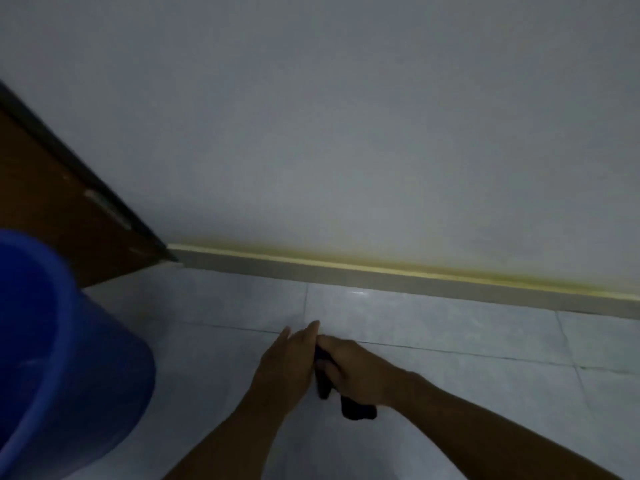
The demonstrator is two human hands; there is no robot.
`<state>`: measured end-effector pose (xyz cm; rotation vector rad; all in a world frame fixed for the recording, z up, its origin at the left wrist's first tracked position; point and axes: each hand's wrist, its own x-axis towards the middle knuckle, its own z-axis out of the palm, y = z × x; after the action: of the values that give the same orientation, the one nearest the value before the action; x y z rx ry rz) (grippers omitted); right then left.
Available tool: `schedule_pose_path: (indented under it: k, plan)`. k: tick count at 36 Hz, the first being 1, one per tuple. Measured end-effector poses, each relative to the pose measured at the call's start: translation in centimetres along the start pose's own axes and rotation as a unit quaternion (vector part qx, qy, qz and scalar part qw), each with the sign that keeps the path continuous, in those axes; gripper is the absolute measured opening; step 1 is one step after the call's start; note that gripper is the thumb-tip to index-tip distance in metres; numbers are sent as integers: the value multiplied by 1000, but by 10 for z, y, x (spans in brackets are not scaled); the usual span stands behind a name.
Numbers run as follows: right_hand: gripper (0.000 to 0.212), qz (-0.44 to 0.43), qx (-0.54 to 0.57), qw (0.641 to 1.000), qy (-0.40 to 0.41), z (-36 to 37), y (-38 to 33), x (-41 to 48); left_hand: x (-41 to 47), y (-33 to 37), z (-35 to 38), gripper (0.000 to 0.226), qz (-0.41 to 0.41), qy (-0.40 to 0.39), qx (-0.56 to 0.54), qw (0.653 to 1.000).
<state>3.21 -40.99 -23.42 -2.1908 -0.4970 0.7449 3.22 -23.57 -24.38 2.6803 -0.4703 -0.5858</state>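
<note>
My two hands meet low in the middle of the view, above a pale tiled floor. My right hand (356, 370) grips a small dark piece of cloth (358, 410), whose end hangs below the fist. My left hand (289, 363) lies against it from the left, fingers fairly straight and pointing away from me; its inner side is hidden, so I cannot tell whether it holds the cloth too.
A large blue plastic bucket (52, 358) stands at the left, close to me. A brown wooden door (59, 209) is behind it. A grey-white wall (346, 133) with a skirting strip (381, 275) runs across ahead. The light is dim.
</note>
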Motion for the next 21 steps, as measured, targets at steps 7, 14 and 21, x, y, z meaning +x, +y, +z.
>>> schedule_pose_path:
  k: [7, 14, 21]
  plan:
    - [50, -101, -112, 989, 4, -36, -90, 53, -15, -28, -121, 53, -75, -19, 50, 996]
    - [51, -138, -166, 963, 163, -69, -207, 100, -54, -55, -243, 48, -89, 113, 97, 985]
    - [45, -261, -169, 908, 282, -87, -335, 143, -127, -102, -348, 27, -120, 279, 156, 940]
